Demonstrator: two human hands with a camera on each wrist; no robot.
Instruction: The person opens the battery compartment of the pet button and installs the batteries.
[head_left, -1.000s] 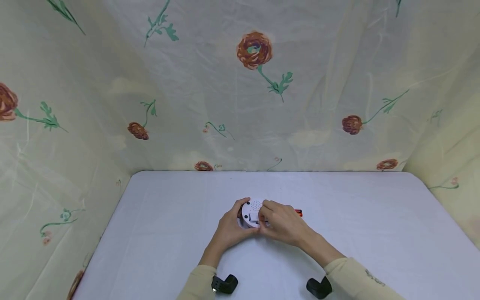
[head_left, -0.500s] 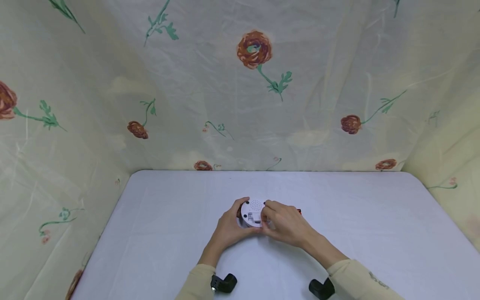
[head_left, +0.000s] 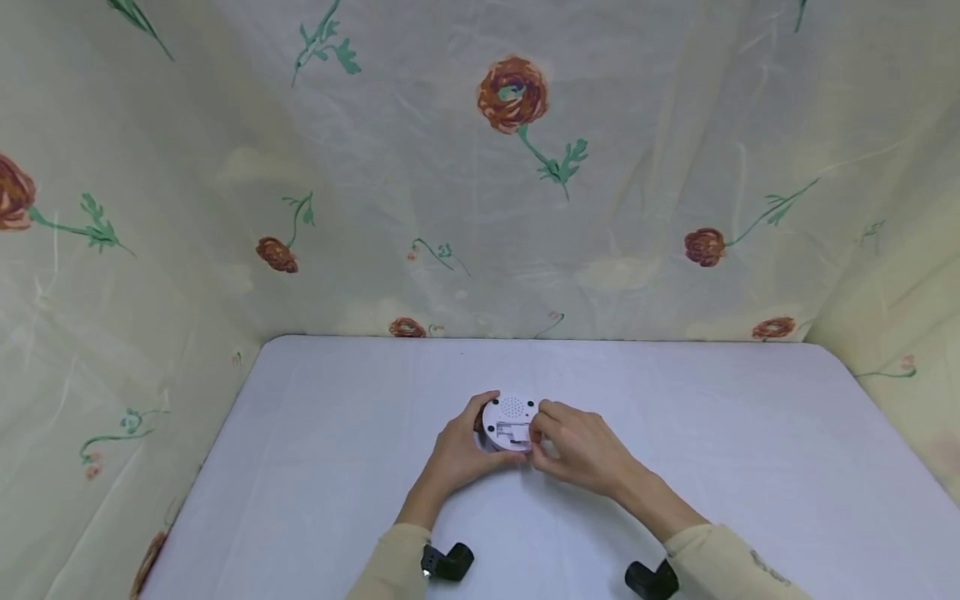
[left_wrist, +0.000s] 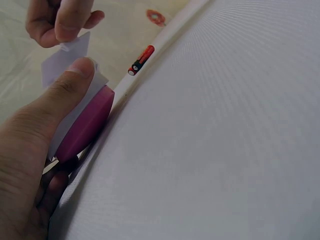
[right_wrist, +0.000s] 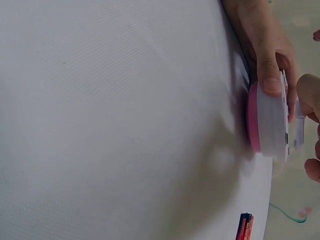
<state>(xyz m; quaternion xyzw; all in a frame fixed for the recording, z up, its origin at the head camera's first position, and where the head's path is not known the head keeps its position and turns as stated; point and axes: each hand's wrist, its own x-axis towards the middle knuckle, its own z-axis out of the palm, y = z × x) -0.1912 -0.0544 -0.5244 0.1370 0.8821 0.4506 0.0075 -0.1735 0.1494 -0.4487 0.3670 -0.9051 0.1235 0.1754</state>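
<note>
A round white device (head_left: 512, 407) with a pink underside (left_wrist: 86, 125) has speaker holes, black feet and an uncovered battery compartment (head_left: 513, 432) facing up. My left hand (head_left: 459, 454) grips it round the left side, with the thumb (left_wrist: 67, 87) on the near rim. My right hand (head_left: 579, 446) pinches a thin white battery cover (right_wrist: 300, 125), lifted just off the device's face at the right side. Red-and-black batteries (left_wrist: 141, 60) lie on the table beyond the device; in the head view the right hand hides them.
A white cloth covers the table (head_left: 360, 400). Behind it and at both sides hangs a pale floral curtain (head_left: 420, 167). Black wrist cameras (head_left: 448, 562) sit on both forearms, near the table's front.
My right hand has drawn slightly right, taking the cover away and baring the battery compartment. My left hand keeps its grip on the device.
</note>
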